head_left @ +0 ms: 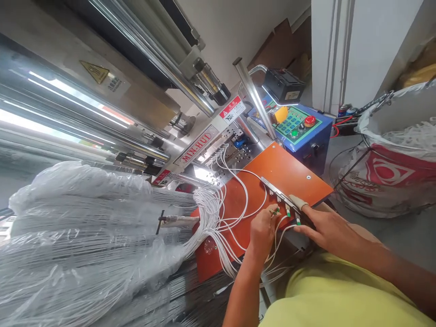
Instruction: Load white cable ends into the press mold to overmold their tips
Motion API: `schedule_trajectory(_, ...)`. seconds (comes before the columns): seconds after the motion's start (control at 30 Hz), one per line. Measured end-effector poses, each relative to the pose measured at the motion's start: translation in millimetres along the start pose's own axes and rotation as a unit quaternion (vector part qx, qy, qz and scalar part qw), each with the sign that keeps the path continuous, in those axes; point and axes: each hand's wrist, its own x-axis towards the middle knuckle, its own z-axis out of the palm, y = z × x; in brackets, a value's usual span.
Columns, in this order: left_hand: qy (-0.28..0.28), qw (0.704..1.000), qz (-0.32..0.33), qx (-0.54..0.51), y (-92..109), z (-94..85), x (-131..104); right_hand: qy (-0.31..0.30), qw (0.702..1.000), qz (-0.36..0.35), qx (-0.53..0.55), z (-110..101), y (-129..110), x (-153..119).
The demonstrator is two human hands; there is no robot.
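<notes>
On the orange board [235,193] lies a narrow metal bar [277,190] with small white pieces along its near edge. My left hand [263,227] pinches the green-tipped end of a white cable [277,211] against this edge. Two more green-tipped cable ends [288,212] sit at the bar beside it, toward my right hand. My right hand [325,229] grips the bar's near end, thumb on the close side and a beige-covered finger on the far side. The palm side of both hands is hidden.
A bundle of white cables [207,204] spills over the board from a plastic-wrapped heap [85,240] at left. The press labelled MIN-HUI [199,147] stands ahead. Beyond the board is a blue control box [303,129]; a woven sack [395,172] stands at right.
</notes>
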Motion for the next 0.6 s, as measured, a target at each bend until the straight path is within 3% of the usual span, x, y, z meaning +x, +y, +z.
schedule_trajectory(0.17, -0.024, 0.997, 0.067, 0.033, 0.2, 1.3, 7.4, -0.009, 1.0, -0.001, 0.03, -2.6, -1.8, 1.0)
schedule_trajectory(0.4, 0.009, 0.997, 0.078, 0.02, -2.3, 5.2, 15.0, -0.027, 0.998, 0.009, 0.053, -3.9, -1.0, 0.4)
schedule_trajectory(0.6, 0.004, 0.996, 0.084, 0.01, -4.7, 4.9, 15.6, -0.03, 0.998, 0.008, 0.055, -5.1, -0.5, 0.4)
